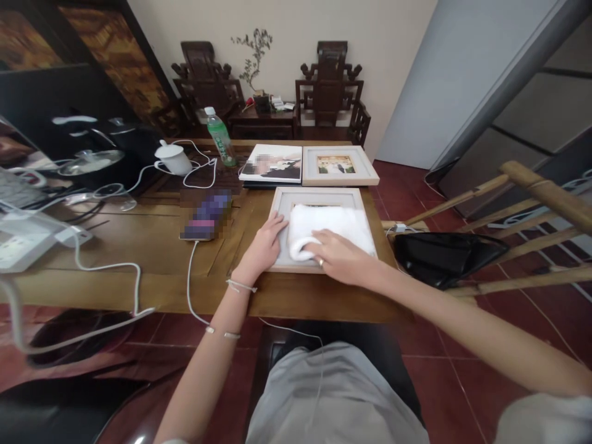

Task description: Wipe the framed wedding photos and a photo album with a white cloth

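Observation:
A picture frame (283,198) with a pale wood edge lies flat on the wooden table in front of me. My left hand (264,246) rests on its left edge, fingers stretched out. Folded white cloth (342,225) covers much of the frame's middle and right side, hiding most of the picture inside. My right hand (340,256) grips the cloth's rolled left end, pressing it against the frame. A ring shows on one finger.
Behind lie a second framed photo (367,163) and a white-edged picture panel (272,157). To the left are a phone (206,216) on a cable, a green bottle (221,139), a white lidded cup (174,159) and a power strip (23,243). A bamboo chair (546,191) stands right.

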`<state>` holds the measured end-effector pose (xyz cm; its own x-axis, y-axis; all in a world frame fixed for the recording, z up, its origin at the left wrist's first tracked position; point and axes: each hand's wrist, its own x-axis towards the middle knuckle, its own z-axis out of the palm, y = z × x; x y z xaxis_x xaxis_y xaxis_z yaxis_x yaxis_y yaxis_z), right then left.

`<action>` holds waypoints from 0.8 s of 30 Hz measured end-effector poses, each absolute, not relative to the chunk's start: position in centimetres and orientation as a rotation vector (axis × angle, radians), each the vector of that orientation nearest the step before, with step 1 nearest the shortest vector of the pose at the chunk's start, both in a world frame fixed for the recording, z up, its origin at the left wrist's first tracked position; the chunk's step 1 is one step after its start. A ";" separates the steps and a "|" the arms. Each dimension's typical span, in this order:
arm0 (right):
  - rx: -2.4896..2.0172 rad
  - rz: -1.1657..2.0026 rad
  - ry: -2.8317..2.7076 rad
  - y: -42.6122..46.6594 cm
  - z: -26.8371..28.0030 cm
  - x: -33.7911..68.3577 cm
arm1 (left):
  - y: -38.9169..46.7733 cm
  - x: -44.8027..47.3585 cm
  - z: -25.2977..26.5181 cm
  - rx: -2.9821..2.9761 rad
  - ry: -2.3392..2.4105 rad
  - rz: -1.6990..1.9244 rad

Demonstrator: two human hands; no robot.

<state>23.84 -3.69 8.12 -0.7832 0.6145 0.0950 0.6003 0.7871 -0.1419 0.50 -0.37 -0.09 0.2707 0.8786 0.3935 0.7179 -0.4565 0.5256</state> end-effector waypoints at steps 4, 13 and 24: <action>-0.849 0.245 -2.854 -7.4 9.3 23.4 | -0.6 0.8 0.4 2.287 1.484 0.954; -0.995 -0.001 -2.960 -1.2 6.8 21.3 | -1.5 1.6 2.2 2.089 1.519 1.091; -1.483 -0.048 -2.873 6.9 8.9 22.6 | -0.8 1.5 0.7 2.245 1.522 0.997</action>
<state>22.64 6.85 8.89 -0.5758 0.8147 -0.0684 0.8120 0.5796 0.0685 1.50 -0.82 0.70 0.2198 0.8914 0.3964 0.7193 -0.4226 0.5514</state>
